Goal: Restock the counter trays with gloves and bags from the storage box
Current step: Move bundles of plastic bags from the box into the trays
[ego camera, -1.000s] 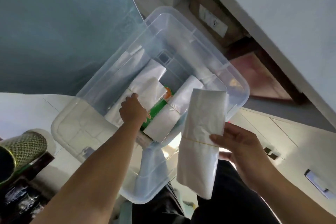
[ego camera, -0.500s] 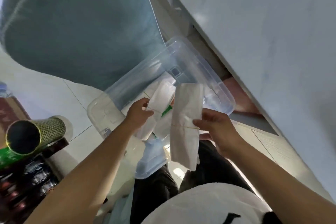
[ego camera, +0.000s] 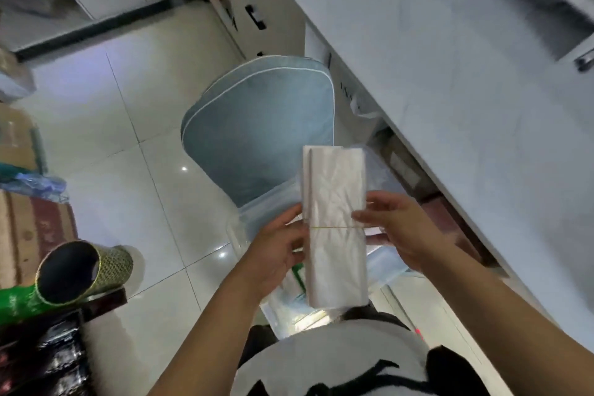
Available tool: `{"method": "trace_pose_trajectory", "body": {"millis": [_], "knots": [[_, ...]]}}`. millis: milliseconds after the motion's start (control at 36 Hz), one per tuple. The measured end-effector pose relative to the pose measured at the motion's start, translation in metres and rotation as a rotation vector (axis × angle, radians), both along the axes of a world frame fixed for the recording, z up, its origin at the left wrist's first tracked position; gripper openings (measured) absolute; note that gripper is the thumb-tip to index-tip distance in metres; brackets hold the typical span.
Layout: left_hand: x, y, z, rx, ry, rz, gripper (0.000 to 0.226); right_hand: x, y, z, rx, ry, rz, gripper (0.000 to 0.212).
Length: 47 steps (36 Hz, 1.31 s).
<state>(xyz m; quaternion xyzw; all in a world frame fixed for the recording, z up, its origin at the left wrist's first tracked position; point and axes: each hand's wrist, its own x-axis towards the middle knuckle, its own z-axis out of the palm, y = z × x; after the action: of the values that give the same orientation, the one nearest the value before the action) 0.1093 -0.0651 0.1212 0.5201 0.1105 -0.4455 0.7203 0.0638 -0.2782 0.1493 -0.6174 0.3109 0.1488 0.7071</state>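
Two flat white bundles of plastic bags (ego camera: 334, 225), stacked together and crossed by a thin yellow rubber band, stand upright in front of me. My left hand (ego camera: 276, 251) grips their left edge and my right hand (ego camera: 395, 228) grips their right edge. Behind and below the bundles lies the clear plastic storage box (ego camera: 382, 264) on the floor, mostly hidden by the bundles and my hands. A green item shows inside it beside my left hand. No counter trays can be made out.
A pale blue cushioned chair (ego camera: 257, 125) stands beyond the box. The white counter (ego camera: 450, 80) runs along the right, cardboard boxes beneath it. A patterned green tube (ego camera: 83, 270) and dark clutter lie at left on the white tiled floor (ego camera: 128, 145).
My left hand lifted a second bundle out of the box and brought it against the one in my right hand. Both hands rose, and my view swung up toward the chair and counter.
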Motion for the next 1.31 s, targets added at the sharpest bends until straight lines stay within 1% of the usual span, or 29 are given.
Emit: {"method": "trace_pose_trajectory", "body": {"millis": [167,222,333,389,500,556,611,667,722,806,917,1056,1194,1306], "knots": [[-0.006,0.027,0.010,-0.126,-0.010,-0.187,0.031,-0.037,0.042,0.015,-0.105,-0.062,-0.212,0.026],[-0.007,0.030,0.010,-0.159,-0.031,-0.277,0.039,-0.051,0.052,0.020,-0.142,-0.061,-0.294,0.025],[-0.013,0.021,0.009,-0.180,-0.147,-0.493,0.050,-0.085,0.067,0.032,-0.165,-0.072,-0.466,0.021],[-0.023,0.008,0.009,-0.202,-0.145,-0.576,0.052,-0.109,0.071,0.040,-0.186,-0.086,-0.578,0.019],[-0.047,-0.018,0.016,-0.254,-0.158,-0.696,0.053,-0.157,0.073,0.053,-0.320,-0.059,-0.752,0.021],[-0.062,-0.029,0.023,-0.272,-0.148,-0.736,0.053,-0.182,0.071,0.060,-0.272,-0.039,-0.811,0.026],[-0.076,-0.039,0.031,-0.308,-0.122,-0.783,0.052,-0.209,0.069,0.068,-0.126,-0.056,-0.801,0.034],[-0.090,-0.049,0.039,-0.345,-0.116,-0.837,0.053,-0.236,0.067,0.075,0.020,-0.144,-0.747,0.038],[-0.103,-0.059,0.048,-0.363,-0.121,-0.890,0.054,-0.259,0.066,0.080,0.077,-0.236,-0.708,0.040],[-0.125,-0.073,0.060,-0.367,-0.142,-0.960,0.052,-0.287,0.061,0.082,0.078,-0.311,-0.733,0.038],[-0.160,-0.097,0.077,-0.334,-0.273,-1.069,0.052,-0.325,0.045,0.079,0.066,-0.358,-0.845,0.038],[-0.221,-0.131,0.095,-0.275,-0.311,-1.081,0.050,-0.385,0.018,0.075,0.077,-0.381,-0.945,0.040],[-0.291,-0.162,0.100,-0.193,-0.393,-1.109,0.043,-0.457,-0.012,0.067,0.061,-0.390,-0.914,0.033],[-0.343,-0.186,0.101,-0.187,-0.401,-1.096,0.048,-0.511,-0.040,0.061,0.109,-0.425,-0.855,0.035]]}}
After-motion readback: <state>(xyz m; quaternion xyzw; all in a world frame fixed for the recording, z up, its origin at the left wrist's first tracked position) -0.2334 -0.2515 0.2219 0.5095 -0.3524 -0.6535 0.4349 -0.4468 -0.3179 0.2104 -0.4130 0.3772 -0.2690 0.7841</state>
